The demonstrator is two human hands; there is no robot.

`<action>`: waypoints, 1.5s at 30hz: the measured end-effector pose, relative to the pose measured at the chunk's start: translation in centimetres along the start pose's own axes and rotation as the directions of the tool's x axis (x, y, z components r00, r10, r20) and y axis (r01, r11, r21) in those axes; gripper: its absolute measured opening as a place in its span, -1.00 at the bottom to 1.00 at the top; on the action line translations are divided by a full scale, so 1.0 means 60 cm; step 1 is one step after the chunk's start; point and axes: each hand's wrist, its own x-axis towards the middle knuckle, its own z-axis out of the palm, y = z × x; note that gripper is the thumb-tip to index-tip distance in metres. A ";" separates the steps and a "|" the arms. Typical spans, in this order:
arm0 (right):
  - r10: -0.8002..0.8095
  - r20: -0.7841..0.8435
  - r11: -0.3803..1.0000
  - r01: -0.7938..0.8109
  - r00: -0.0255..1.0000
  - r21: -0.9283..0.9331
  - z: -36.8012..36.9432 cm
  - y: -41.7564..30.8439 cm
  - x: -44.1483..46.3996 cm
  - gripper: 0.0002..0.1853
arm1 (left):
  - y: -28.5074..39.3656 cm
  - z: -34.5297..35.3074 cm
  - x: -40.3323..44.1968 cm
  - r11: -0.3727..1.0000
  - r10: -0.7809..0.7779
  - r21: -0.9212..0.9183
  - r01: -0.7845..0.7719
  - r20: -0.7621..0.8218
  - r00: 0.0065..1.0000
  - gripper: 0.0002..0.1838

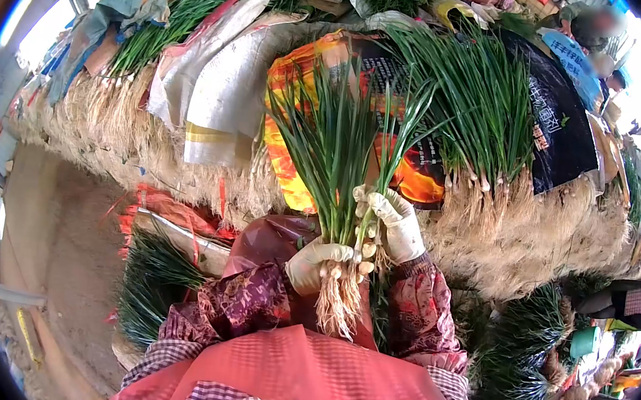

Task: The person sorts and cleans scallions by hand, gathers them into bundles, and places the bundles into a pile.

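A bunch of long green plants [329,154] with white bulbs and pale roots stands upright in front of me. My left hand [314,265], in a pale glove, is wrapped round the lower stems of the bunch, just above the roots. On the right side, my right hand [394,221], gloved too, grips a few thinner stalks [392,157] at their white ends, against the bunch. Roots hang down between my two hands. Behind the bunch lies an orange and black printed sack [302,67].
A long pile of plants with roots facing me [502,241] spans the view, partly under white sacks [232,76] and a black sack [552,122]. More green bunches lie low at left [154,284] and right [521,358]. People are at the far right, near a green container [584,343].
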 end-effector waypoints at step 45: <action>-0.280 -0.059 0.679 0.154 0.958 -0.718 -0.039 0.010 -0.044 -0.86 | 0.008 0.007 0.030 0.975 0.051 0.221 0.024 -0.327 0.944 -0.79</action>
